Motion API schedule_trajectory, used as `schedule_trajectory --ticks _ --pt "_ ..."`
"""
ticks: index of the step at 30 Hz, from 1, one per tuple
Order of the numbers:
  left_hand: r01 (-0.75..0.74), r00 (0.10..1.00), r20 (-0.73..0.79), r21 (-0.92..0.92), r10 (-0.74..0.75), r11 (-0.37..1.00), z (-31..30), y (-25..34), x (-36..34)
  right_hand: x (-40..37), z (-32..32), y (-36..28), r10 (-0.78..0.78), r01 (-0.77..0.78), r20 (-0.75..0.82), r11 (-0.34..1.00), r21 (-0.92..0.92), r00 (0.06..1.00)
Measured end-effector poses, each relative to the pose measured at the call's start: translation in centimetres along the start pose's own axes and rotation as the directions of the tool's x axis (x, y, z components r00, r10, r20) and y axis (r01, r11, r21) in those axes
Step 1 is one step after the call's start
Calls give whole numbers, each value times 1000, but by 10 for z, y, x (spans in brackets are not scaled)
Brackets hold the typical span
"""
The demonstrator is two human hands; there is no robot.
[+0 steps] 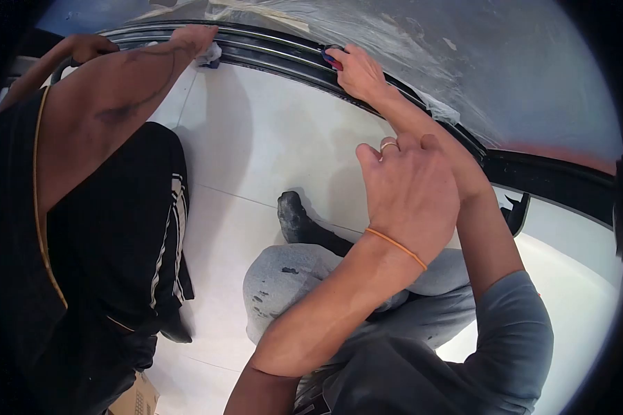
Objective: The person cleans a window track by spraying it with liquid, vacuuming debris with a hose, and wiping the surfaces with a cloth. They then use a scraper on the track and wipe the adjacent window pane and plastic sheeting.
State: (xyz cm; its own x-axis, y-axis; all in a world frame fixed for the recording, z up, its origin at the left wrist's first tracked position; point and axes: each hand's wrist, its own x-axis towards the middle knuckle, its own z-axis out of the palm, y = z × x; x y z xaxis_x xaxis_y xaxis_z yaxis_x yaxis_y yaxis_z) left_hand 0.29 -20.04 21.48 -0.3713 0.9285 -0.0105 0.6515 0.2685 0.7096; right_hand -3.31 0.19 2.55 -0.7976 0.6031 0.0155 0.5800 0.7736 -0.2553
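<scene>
The right hand [358, 75] closes around a small red-and-blue tool [332, 59], pressing it to the black track [270, 55] that curves across the top of the frame. Only the tool's tip shows past the fingers. The left hand [410, 188], ringed and with an orange band [396, 247] at the wrist, hangs mid-frame with its back to the camera. Its fingers curl away, so whether it holds anything cannot be told. At upper left a co-worker's hand [195, 36] rests on the same track beside a white cloth [212, 54]. Clear film [408, 48] covers the surface beyond the track, and white floor [256, 131] lies below. The likely risk is a slip of the tool along the smooth track, which could nick the film or mar the track. A long slide could carry it toward the co-worker's hand.
</scene>
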Motion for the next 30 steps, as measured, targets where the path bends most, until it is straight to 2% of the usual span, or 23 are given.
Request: schedule_trajectory --ticks 6,10,14,21,23,30 --pt "-1 999 50 -41 3 999 7 8 3 20 -3 -11 -62 64 92 998 -17 994" --pt "11 1000 22 -15 -10 1000 11 6 2 22 -8 -10 -84 85 148 996 -2 985" --pt "40 999 22 -39 -39 998 0 2 5 8 -9 6 -33 32 143 999 12 989" --pt "26 993 -116 -21 -29 999 2 2 7 25 -13 5 -147 164 153 981 -105 977" --pt "30 994 -106 -36 -33 999 -2 2 7 26 -7 10 -182 198 140 974 -111 973" --pt "21 988 -153 -62 -30 998 -6 1 7 13 -11 11 -168 181 121 978 -103 978"
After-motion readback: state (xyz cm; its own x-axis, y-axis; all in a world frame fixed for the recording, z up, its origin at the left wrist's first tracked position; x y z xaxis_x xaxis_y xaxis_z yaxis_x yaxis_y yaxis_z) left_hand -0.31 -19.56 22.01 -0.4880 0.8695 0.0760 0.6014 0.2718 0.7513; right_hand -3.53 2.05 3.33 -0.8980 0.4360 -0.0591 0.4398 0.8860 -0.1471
